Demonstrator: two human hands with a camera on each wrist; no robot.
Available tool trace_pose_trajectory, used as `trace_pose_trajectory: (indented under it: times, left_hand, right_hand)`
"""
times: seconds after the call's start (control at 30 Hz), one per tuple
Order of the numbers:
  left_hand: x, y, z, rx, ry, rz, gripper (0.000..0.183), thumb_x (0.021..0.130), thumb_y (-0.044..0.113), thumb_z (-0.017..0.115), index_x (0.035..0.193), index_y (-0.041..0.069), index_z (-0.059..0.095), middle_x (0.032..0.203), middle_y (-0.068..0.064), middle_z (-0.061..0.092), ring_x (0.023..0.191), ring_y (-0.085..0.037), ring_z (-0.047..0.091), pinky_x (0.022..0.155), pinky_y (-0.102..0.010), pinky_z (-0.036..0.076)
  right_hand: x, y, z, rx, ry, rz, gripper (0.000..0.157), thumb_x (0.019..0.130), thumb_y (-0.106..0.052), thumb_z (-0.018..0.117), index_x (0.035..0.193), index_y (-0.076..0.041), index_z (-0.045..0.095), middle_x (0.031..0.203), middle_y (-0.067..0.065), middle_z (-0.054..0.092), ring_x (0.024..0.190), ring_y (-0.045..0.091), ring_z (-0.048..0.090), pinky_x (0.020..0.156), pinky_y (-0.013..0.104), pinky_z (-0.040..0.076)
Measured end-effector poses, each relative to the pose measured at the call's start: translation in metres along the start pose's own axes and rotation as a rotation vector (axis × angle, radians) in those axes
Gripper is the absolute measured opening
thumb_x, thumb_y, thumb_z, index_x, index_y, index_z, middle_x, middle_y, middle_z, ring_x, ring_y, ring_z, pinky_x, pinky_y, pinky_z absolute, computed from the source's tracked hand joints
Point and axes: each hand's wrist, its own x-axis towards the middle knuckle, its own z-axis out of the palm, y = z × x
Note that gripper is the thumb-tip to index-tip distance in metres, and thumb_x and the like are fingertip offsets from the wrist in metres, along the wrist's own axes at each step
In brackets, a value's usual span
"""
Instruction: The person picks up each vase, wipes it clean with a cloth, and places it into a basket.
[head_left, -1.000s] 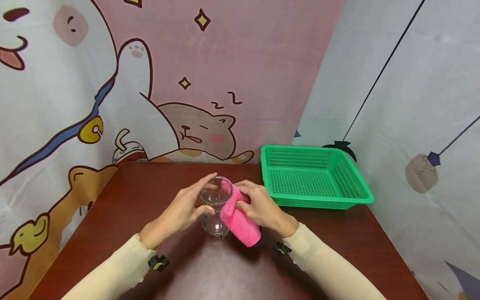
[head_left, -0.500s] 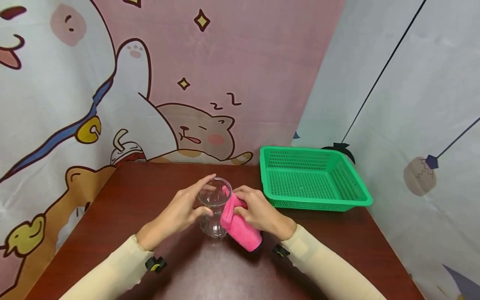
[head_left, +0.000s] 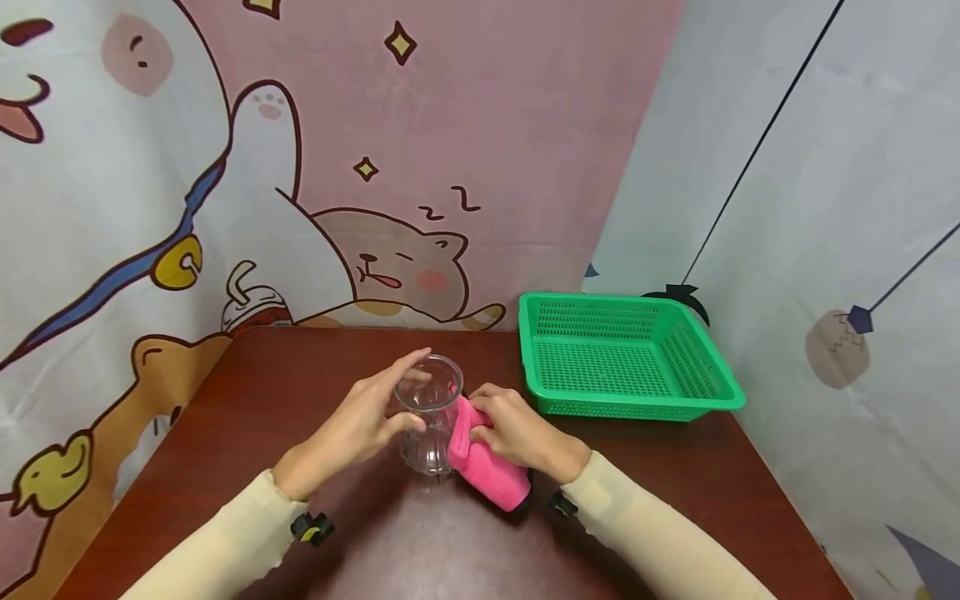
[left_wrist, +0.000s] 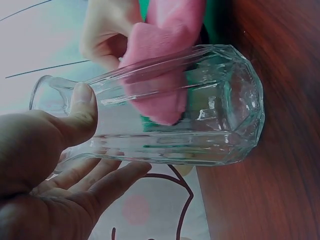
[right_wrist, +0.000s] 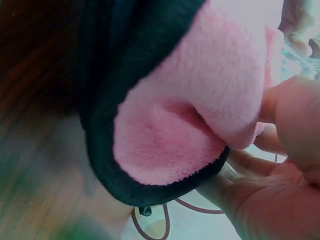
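Note:
My left hand holds a clear glass vase near its flared mouth, thumb on one side and fingers on the other. The vase stands roughly upright over the table; whether its base touches is hard to tell. In the left wrist view, its faceted body widens toward the base. My right hand grips a folded pink cloth at the vase's right side. Seen through the glass, part of the cloth lies against or just behind the wall. A dark side of the cloth shows in the right wrist view.
A green perforated plastic basket sits at the back right of the reddish-brown table. Behind and beside the table hangs a cartoon-printed curtain.
My right hand has drawn the pink cloth a little down and to the right along the vase, and less of it reaches behind the rim. The left hand keeps its hold.

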Motion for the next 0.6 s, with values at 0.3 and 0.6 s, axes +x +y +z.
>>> trace_pose_trajectory:
  times: [0.3, 0.6]
  left_hand:
    - [0.002, -0.002, 0.001, 0.010, 0.013, 0.017, 0.108, 0.086, 0.004, 0.100, 0.177, 0.010, 0.042, 0.144, -0.019, 0.081, 0.129, -0.035, 0.083, 0.096, -0.056, 0.068]
    - [0.002, -0.002, 0.000, 0.014, -0.003, 0.002, 0.109, 0.086, 0.005, 0.100, 0.178, 0.010, 0.042, 0.144, -0.017, 0.081, 0.131, -0.034, 0.082, 0.099, -0.055, 0.067]
  right_hand:
    - [-0.002, 0.011, 0.012, -0.104, -0.100, -0.014, 0.009, 0.099, -0.001, 0.089, 0.098, -0.008, 0.083, 0.109, 0.011, 0.079, 0.098, 0.023, 0.080, 0.084, 0.031, 0.067]
    - [-0.004, 0.012, 0.017, -0.111, -0.095, -0.019, 0.011, 0.097, 0.001, 0.090, 0.095, -0.007, 0.083, 0.107, 0.011, 0.081, 0.098, 0.025, 0.083, 0.082, 0.030, 0.069]
